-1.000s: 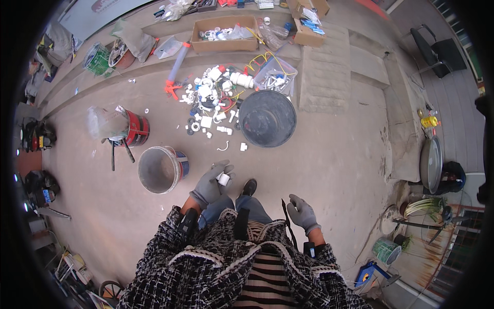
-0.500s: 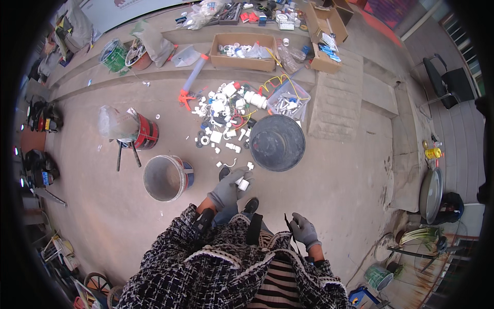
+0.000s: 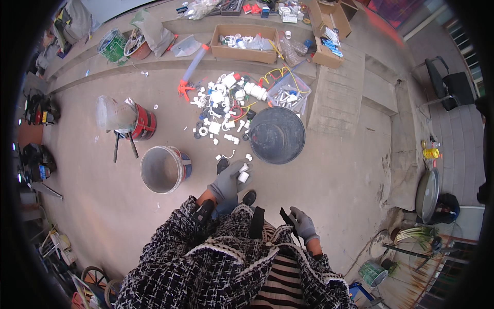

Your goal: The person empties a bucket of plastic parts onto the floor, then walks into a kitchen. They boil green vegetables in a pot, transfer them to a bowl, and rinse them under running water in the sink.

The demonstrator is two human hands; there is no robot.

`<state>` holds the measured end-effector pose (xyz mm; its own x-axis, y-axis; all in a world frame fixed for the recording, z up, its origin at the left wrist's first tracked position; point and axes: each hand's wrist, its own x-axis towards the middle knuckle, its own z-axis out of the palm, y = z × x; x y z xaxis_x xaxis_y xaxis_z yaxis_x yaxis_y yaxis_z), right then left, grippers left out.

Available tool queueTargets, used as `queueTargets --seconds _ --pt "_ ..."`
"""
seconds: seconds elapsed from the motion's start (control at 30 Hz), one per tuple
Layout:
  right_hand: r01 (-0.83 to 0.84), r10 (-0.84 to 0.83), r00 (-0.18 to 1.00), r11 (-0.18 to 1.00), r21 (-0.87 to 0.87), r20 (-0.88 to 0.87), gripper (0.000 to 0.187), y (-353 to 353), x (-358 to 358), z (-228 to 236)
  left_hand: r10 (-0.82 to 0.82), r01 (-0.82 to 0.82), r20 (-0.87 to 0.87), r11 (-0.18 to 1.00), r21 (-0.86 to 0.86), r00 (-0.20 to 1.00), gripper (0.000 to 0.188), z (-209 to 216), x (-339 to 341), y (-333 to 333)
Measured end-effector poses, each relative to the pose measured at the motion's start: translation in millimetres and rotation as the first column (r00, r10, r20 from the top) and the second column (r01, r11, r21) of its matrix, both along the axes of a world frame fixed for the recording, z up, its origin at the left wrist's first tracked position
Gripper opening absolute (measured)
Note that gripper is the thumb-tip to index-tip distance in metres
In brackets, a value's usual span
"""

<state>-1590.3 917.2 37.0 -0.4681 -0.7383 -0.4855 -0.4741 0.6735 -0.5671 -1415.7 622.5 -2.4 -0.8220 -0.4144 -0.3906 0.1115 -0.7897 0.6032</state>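
No readable text or numbers.

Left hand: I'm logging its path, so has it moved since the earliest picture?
Yes: judged against the black tub on the floor, the left hand has moved forward and slightly right, closer to it.

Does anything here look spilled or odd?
The white fittings look spilled: they lie heaped loosely on the floor beside the black tub, with a few strays nearer the left hand. Whether deliberately, I can't tell.
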Motion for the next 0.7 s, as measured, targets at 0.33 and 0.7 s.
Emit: queueTargets --seconds 0.33,0.7 --pt "-0.002 0.001 1.000 0.999 0.037 0.027 0.037 5 1 -3 0.005 -0.015 0.044 0.977 0.215 0.999 0.043 11 3 7" --pt "-0.049 0.047 0.998 0.998 0.042 0.030 0.037 5 1 -8 0.058 -0.089 0.105 0.942 0.323 0.993 0.040 4 4 8"
